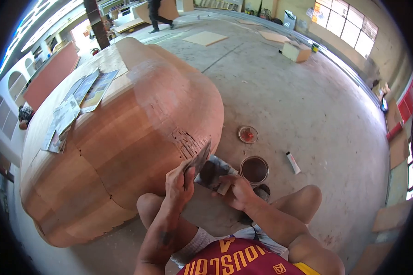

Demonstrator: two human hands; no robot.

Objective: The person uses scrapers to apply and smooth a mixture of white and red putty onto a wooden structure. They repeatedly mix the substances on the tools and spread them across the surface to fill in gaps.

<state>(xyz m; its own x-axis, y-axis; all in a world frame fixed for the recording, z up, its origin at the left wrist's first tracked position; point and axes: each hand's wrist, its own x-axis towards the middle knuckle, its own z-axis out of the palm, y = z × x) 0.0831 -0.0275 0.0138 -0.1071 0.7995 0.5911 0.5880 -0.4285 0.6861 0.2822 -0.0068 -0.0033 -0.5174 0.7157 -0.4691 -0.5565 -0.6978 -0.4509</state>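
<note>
Left hand (179, 183) grip closed on putty knife (198, 160), blade angled flat against curved wood form (137, 123). Right hand (234, 190) at 3 o'clock pinches small scraper (223, 187), filler tin (254, 169) within reach.

The big curved wooden form (124, 137) walls off everything to the left – no way through there, only along its face. The person's bent knees (303, 201) close in the near side. To the right, the concrete floor (307, 101) lies open, broken just beside the hands by a dark-filled tin (254, 169), a small red-stained dish (248, 134) and a white tube (293, 162) – beyond these, bare floor reaches far.
</note>
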